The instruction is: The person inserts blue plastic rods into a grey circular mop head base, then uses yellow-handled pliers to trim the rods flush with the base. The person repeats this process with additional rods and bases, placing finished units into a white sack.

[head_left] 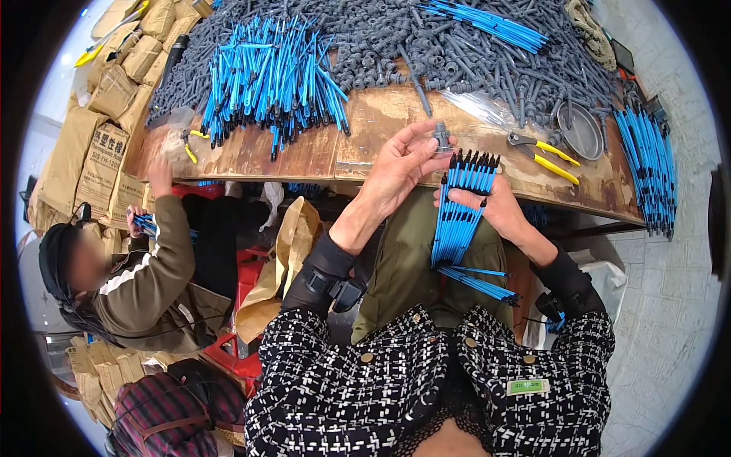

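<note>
My right hand (499, 209) grips a fanned bundle of blue sticks with black tips (462, 206), held upright over my lap at the wooden table's near edge. My left hand (400, 164) pinches a small grey plastic fitting (442, 138) between thumb and fingers, just above the black tips of the bundle. A few more blue sticks (480, 280) lie loose across my lap below the bundle.
The wooden table (320, 152) carries a large pile of blue sticks (270, 76), a heap of grey fittings (457, 53), yellow-handled pliers (544, 154), a metal dish (580, 129) and more blue sticks (647, 164) at right. A seated person (145, 274) works at left beside brown paper sacks (91, 152).
</note>
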